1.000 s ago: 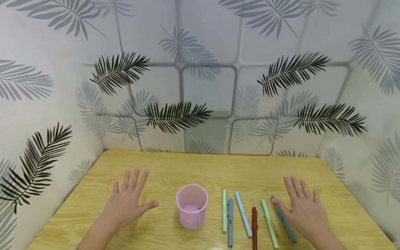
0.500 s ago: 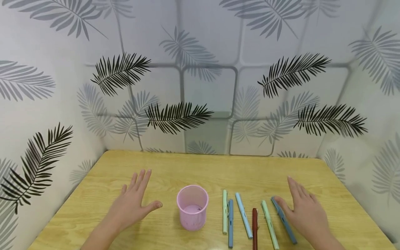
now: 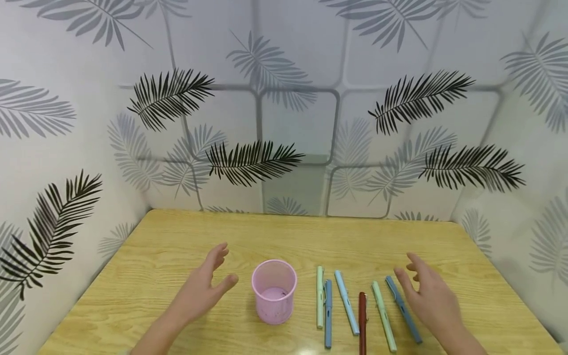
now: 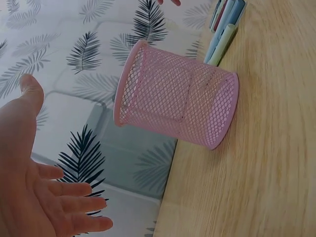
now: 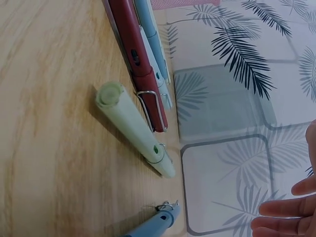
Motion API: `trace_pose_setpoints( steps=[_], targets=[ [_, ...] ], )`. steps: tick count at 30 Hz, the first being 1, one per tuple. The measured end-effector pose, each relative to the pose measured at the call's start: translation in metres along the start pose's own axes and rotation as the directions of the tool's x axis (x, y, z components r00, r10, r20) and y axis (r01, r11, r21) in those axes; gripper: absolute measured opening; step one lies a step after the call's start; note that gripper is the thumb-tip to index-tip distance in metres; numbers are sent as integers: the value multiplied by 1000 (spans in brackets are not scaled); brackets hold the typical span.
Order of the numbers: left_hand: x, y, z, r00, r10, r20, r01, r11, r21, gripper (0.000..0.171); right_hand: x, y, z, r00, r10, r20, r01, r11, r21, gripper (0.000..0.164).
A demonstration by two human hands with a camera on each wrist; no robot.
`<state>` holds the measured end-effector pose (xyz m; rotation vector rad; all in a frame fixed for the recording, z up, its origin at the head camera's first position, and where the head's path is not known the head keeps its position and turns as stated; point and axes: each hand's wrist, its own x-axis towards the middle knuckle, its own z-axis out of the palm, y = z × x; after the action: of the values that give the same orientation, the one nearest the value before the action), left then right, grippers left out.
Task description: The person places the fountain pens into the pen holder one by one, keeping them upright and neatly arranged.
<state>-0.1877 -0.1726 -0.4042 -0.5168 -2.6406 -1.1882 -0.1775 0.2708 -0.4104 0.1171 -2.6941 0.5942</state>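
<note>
A pink mesh pen cup stands upright on the wooden table. My left hand is to its left, fingers extended and thumb apart, holding nothing; the left wrist view shows the palm beside the cup. Right of the cup lie several capped pens: a light green pen, a blue pen, a light blue pen, a dark red pen, another light green pen and a second blue pen. My right hand is beside that last pen, relaxed and holding nothing.
The yellow wood-grain table is bordered behind and at both sides by leaf-patterned covering. The pens lie roughly side by side with narrow gaps. Their clips show in the right wrist view, as on the dark red pen.
Both hands have turned from palms down to more sideways. The left hand has moved right, closer to the cup. The cup and pens have stayed in place.
</note>
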Motion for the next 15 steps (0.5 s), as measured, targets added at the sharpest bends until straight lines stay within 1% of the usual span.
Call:
trace_pose_setpoints(
  steps=[3,6,10,15],
  targets=[
    [1,4,5,1000,-13,4,13,992,-123,66,1,1,3,999,17,36,-17,1000,8,60],
    [1,8,9,1000,-16,7,17,980,-201,65,2,2,6,998,29,63,-30,1000,9,61],
    [3,11,16,1000,-13,7,15,968,-249,63,2,3,10,997,23,68,-24,999,25,57],
    [3,15,25,999,-25,44,36,960,-276,67,-1,7,16,997,24,71,-26,999,29,51]
  ],
)
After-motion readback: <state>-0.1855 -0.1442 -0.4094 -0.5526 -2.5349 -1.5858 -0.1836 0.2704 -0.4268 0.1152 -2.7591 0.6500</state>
